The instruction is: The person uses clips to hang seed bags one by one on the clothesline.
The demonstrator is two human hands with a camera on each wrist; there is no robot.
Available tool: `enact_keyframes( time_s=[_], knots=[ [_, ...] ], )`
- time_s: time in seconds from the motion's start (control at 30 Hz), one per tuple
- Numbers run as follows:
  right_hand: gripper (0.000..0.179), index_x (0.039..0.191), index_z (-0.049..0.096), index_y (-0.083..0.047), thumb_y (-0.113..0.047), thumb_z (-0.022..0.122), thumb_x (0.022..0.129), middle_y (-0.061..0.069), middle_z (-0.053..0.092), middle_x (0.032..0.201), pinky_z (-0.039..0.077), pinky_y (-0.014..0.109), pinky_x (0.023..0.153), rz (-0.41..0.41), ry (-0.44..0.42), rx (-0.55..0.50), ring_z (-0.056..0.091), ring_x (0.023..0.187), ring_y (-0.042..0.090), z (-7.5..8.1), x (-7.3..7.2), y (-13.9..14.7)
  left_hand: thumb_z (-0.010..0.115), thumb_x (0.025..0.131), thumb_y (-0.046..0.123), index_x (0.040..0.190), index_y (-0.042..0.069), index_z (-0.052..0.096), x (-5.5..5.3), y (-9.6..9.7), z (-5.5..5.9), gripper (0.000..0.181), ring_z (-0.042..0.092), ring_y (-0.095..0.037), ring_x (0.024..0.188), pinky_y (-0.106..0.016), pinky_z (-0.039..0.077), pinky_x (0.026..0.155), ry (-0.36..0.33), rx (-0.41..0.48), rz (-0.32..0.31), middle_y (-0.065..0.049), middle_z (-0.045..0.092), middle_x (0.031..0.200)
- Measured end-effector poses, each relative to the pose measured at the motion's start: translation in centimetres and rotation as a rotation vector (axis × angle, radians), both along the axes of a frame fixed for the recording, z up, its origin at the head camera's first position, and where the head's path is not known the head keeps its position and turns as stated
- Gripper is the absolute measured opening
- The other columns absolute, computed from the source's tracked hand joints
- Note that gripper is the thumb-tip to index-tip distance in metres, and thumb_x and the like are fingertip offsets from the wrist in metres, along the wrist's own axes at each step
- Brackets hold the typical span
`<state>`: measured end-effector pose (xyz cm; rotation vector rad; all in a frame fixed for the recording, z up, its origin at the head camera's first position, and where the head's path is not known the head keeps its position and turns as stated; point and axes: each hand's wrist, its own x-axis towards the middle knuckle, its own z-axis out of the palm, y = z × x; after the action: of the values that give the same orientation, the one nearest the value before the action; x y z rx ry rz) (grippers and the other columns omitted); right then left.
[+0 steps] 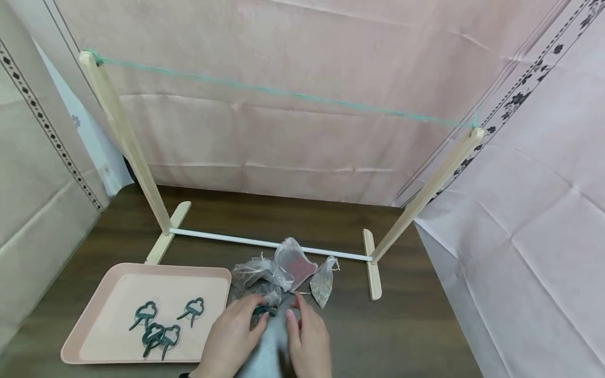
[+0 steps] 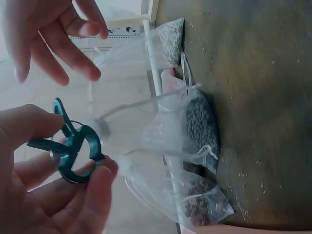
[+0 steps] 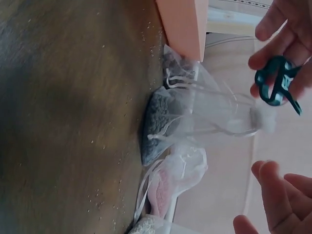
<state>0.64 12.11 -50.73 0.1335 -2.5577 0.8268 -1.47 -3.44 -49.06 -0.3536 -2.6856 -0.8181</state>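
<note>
Left grip (image 1: 231, 333) pinches green clip (image 2: 72, 152); right grip (image 1: 309, 338), fingers parted, holds nothing. Mesh bags (image 1: 294, 263) just beyond both grips, on brown desk (image 1: 406, 331); pink tray (image 1: 158, 286) left of grips; pale cloth (image 1: 283, 136) hangs farther beyond.

I can read no text, label, brand or number here. On the green clip (image 2: 74, 146) in my left grip (image 1: 231, 333), pale marks show in the right wrist view, too blurred to make out. I find no legible lettering on the sheer pouches (image 1: 300, 268) or pink tray (image 1: 142, 270); the left cloth (image 1: 47, 184) bears only printed diamonds, the right cloth (image 1: 534, 173) flowers.
</note>
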Motion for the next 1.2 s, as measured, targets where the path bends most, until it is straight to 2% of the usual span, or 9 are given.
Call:
enact_keyframes(
  time_s=[0.13,0.27,0.37,0.47,0.57,0.7,0.9,1.1,1.2],
  knots=[
    [0.031,0.121,0.054,-0.014,-0.027,0.047,0.093,-0.008,0.062,0.099,0.044,0.033,0.070,-0.006,0.009,-0.022,0.057,0.080,0.011,0.4,-0.6,0.0,0.069,0.074,0.029,0.093,0.020,0.063,-0.5,0.6,0.2,0.022,0.055,-0.007,0.086,-0.029,0.047,0.070,0.097,0.026,-0.033,0.010,0.061,0.096],
    [0.026,0.113,0.060,-0.016,-0.027,0.047,0.093,-0.006,0.063,0.100,0.046,0.036,0.071,-0.011,0.019,-0.023,0.059,0.086,0.015,0.9,-1.0,-0.1,0.068,0.075,0.030,0.093,0.019,0.063,-0.9,1.2,0.3,0.021,0.054,-0.006,0.087,-0.027,0.046,0.072,0.150,0.036,-0.071,0.010,0.060,0.097],
    [0.023,0.102,0.065,-0.017,-0.028,0.047,0.093,-0.006,0.064,0.095,0.046,0.036,0.071,0.010,0.021,-0.027,0.060,0.085,0.015,1.0,-1.1,-0.3,0.068,0.074,0.027,0.092,0.019,0.063,-0.9,1.4,0.4,0.021,0.053,-0.006,0.087,-0.026,0.046,0.072,0.178,0.037,-0.095,0.009,0.060,0.097],
    [0.020,0.092,0.066,-0.020,-0.030,0.049,0.092,-0.010,0.063,0.081,0.045,0.032,0.065,0.020,0.026,-0.012,0.059,0.074,0.011,0.8,-1.0,-0.5,0.072,0.072,0.027,0.094,0.019,0.063,-0.7,1.5,0.5,0.025,0.053,-0.007,0.089,-0.026,0.046,0.073,0.160,0.021,-0.115,0.007,0.059,0.099],
    [0.017,0.083,0.064,-0.023,-0.035,0.053,0.088,-0.015,0.054,0.066,0.040,0.026,0.052,-0.003,0.009,0.012,0.051,0.059,0.004,0.6,-0.7,-0.7,0.074,0.070,0.027,0.097,0.018,0.063,-0.5,1.4,0.3,0.031,0.052,-0.008,0.092,-0.027,0.045,0.075,0.134,0.007,-0.141,0.006,0.058,0.102],
    [0.025,0.071,0.056,-0.024,-0.045,0.056,0.084,-0.017,0.041,0.055,0.032,0.022,0.045,-0.026,-0.074,0.032,0.040,0.049,-0.001,0.5,-0.3,-0.9,0.074,0.069,0.022,0.099,0.016,0.063,-0.2,1.5,-0.1,0.033,0.051,-0.009,0.094,-0.028,0.045,0.077,0.134,0.004,-0.160,0.005,0.058,0.104],
    [0.035,0.067,0.049,-0.022,-0.054,0.051,0.083,-0.015,0.036,0.052,0.030,0.025,0.043,-0.029,-0.175,0.042,0.039,0.046,0.004,0.6,0.2,-1.2,0.071,0.073,0.021,0.097,0.016,0.065,0.2,1.5,0.0,0.026,0.052,-0.011,0.093,-0.029,0.046,0.077,0.125,-0.006,-0.143,0.003,0.058,0.103],
    [0.038,0.068,0.045,-0.024,-0.058,0.045,0.084,-0.014,0.036,0.052,0.028,0.024,0.044,-0.005,-0.328,-0.012,0.036,0.045,0.003,0.8,0.6,-1.4,0.075,0.069,0.019,0.097,0.016,0.066,0.7,1.3,-0.1,0.030,0.051,-0.011,0.094,-0.029,0.045,0.077,0.099,-0.019,-0.129,0.004,0.058,0.103],
    [0.039,0.069,0.046,-0.024,-0.061,0.045,0.082,-0.014,0.036,0.053,0.028,0.024,0.045,-0.005,-0.365,-0.016,0.036,0.046,0.003,0.8,0.8,-1.4,0.075,0.068,0.019,0.096,0.016,0.066,0.8,1.2,-0.2,0.030,0.051,-0.011,0.094,-0.029,0.046,0.076,0.091,-0.019,-0.128,0.004,0.058,0.103]
  ],
)
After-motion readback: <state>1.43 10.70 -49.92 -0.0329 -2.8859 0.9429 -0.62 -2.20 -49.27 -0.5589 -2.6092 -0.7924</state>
